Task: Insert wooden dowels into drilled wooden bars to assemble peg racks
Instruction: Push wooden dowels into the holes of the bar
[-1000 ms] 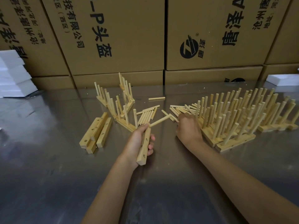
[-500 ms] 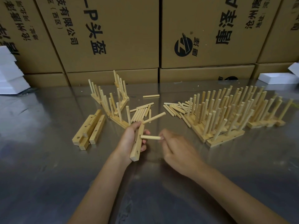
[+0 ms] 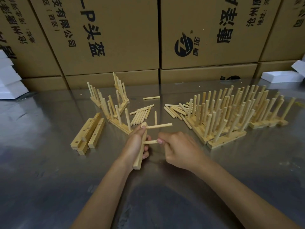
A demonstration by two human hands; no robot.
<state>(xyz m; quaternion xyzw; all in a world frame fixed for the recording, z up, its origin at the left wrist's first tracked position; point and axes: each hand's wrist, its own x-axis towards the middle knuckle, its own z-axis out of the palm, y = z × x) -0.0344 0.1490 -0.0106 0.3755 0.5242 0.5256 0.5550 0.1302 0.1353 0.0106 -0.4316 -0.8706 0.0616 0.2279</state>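
I see the left hand [image 3: 136,144] wrapped around a drilled wooden bar [image 3: 140,156], holding it lifted above the middle of the steel tabletop [image 3: 49,179], its long side running toward me. The bar is pale, square-edged wood; one dowel [image 3: 159,126] already sticks out sideways from its far end, pointing right. The right hand [image 3: 179,148] pinches a second dowel [image 3: 150,142] between thumb and fingertips, with its left tip at the bar's side face; I cannot tell how deep it sits. Both dowels are smooth, round, light-coloured pegs.

Toward the left edge lie bare bars [image 3: 88,134], side by side, their drilled holes showing. Beyond my hands, loose dowels [image 3: 140,115] lie in a small bundle, and another scatter [image 3: 177,109] lies to the right. Finished peg racks [image 3: 231,113] stand in a dense group toward the right edge, and a few racks [image 3: 109,103] lean together at the far left of the pile. Cardboard boxes [image 3: 115,35] line the far edge.
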